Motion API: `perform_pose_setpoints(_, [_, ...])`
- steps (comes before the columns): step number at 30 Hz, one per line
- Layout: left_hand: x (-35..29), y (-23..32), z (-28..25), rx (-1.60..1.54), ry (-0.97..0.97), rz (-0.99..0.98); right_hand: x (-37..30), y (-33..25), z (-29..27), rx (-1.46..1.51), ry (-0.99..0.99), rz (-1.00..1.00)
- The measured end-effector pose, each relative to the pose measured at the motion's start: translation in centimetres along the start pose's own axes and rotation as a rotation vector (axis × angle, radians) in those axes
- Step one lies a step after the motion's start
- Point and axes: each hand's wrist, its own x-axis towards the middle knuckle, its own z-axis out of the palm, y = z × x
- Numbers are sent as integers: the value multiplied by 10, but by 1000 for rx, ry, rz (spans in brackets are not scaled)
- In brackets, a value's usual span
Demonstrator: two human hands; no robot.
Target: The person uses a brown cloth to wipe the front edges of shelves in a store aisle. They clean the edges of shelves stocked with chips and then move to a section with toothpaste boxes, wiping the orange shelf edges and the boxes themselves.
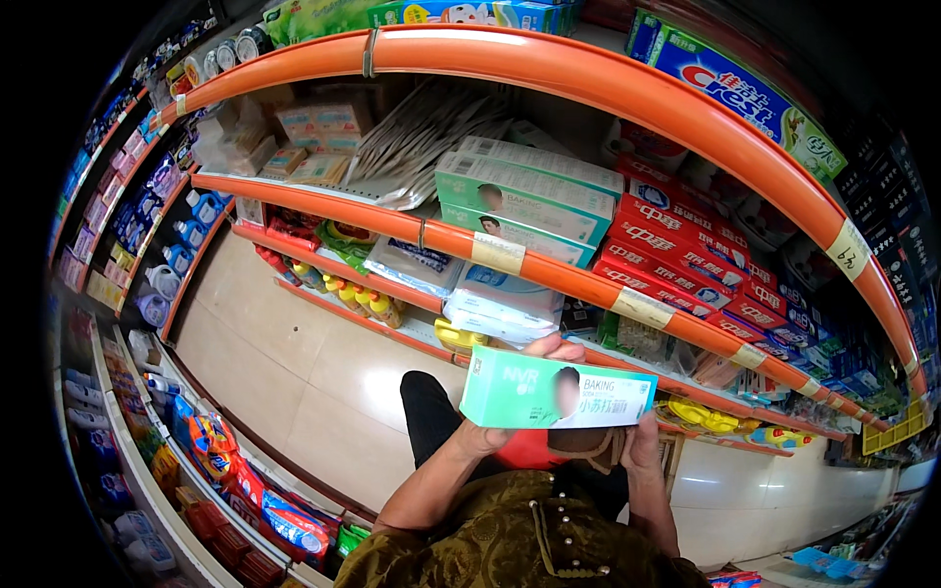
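A long green and white toothpaste box [520,392] is held level in front of my body, its printed side facing up toward me. My left hand [480,438] grips it from below on the left, with fingertips showing over the far edge. At the box's right end, my right hand [642,443] is closed on the lower corner; most of its fingers are hidden. Beyond the box, similar green and white toothpaste boxes [534,208] lie stacked on the shelf.
Red toothpaste boxes [676,240] fill the shelf beside the green stack. Orange shelf rails [549,260] curve across in front of me. Paper packets [421,142] lie farther left on the shelf. Behind my left side stands another shelf with bagged goods [211,441]. Tiled floor [294,343] shows between them.
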Motion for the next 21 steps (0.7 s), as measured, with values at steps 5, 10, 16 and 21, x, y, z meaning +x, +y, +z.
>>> perform_pose_setpoints(5, [-10,2,-3,-49,154,-38,-1,2,2,-119,-30,-27])
perform_pose_setpoints(10, [-28,5,-24,115,486,-79,1,-2,11,-72,25,35])
perform_pose_setpoints(16, [-31,10,-32,156,619,-37,2,6,9,-89,40,59])
perform_pose_setpoints(21, [-54,8,-58,201,506,-144,3,5,15,-152,45,20])
